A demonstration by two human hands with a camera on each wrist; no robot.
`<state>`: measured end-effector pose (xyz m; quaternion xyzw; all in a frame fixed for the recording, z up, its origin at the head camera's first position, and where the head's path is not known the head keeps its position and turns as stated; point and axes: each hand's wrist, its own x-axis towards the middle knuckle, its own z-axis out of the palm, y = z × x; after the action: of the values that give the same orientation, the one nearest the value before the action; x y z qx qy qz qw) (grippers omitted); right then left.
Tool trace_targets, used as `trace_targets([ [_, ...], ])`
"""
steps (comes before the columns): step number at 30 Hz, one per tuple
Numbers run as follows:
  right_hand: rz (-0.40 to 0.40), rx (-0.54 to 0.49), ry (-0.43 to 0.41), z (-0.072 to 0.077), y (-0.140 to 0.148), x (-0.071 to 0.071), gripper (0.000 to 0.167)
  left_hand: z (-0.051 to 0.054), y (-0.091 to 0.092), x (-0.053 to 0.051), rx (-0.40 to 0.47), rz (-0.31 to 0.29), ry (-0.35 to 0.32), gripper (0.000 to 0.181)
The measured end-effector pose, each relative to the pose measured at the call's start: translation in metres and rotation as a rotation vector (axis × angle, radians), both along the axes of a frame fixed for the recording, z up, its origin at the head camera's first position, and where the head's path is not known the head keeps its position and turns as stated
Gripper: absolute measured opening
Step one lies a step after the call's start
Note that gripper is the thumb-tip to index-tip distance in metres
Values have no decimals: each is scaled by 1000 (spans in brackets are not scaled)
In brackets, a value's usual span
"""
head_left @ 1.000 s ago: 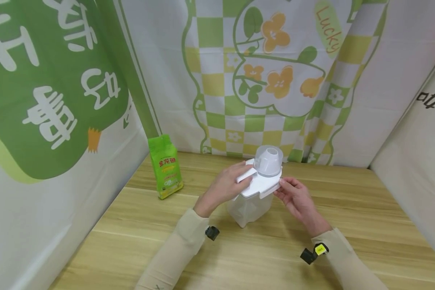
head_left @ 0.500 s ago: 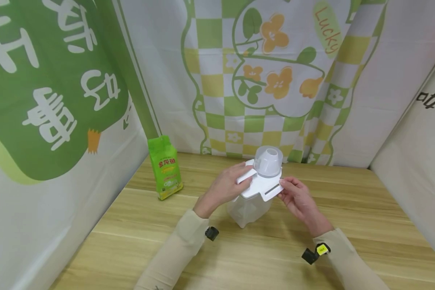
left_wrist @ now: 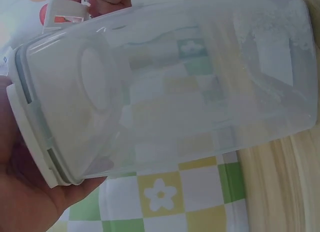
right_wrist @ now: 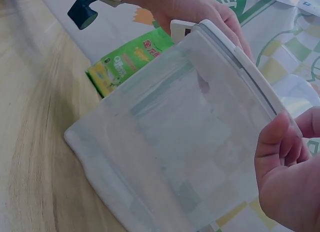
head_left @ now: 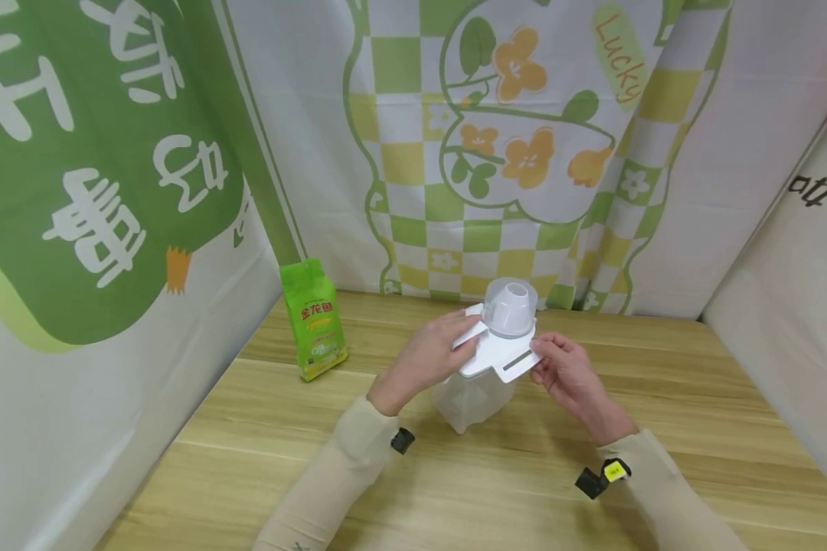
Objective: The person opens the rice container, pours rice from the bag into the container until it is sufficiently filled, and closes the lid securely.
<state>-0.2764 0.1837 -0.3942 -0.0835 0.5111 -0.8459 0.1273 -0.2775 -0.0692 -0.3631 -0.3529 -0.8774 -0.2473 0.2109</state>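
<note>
A clear plastic storage container [head_left: 474,404] stands on the table with a white lid [head_left: 492,353]. On the lid sits a transparent measuring cup [head_left: 511,310]. My left hand [head_left: 429,356] grips the lid's left side, fingers over the top. At the opposite side, my right hand [head_left: 570,373] pinches a slotted latch flap [head_left: 521,366] between thumb and fingers; the flap sticks outward from the lid. Through the container's wall [left_wrist: 165,92] in the left wrist view I see the curtain pattern and no contents. The right wrist view shows curled right fingers [right_wrist: 280,147] at the lid's edge.
An upright green bag [head_left: 315,321] with printed labels stands at the back left of the wooden table [head_left: 661,398]. Printed fabric [head_left: 420,168] hangs behind, with more cloth along both sides.
The right latch flap has swung up from hanging down to sticking outward, its slot now visible. The right hand has shifted slightly with it; the left hand has kept its place.
</note>
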Motion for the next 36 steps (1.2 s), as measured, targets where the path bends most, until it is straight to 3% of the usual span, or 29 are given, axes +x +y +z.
trace_targets([
  [6, 32, 49, 20, 1, 3, 2, 17, 6, -1, 0, -22, -10, -31, 32],
  [15, 68, 167, 63, 0, 7, 6, 17, 17, -4, 5, -113, 40, -83, 36],
  [21, 118, 235, 138, 0, 12, 6, 15, 20, -5, 5, -133, 17, -42, 32],
  [30, 224, 302, 226, -3, 25, 3, 15, 25, -9, 3, -157, -38, -48, 32],
  [36, 163, 371, 234, -4, 31, -1, 16, 29, -12, 0, -174, -68, -48, 31],
])
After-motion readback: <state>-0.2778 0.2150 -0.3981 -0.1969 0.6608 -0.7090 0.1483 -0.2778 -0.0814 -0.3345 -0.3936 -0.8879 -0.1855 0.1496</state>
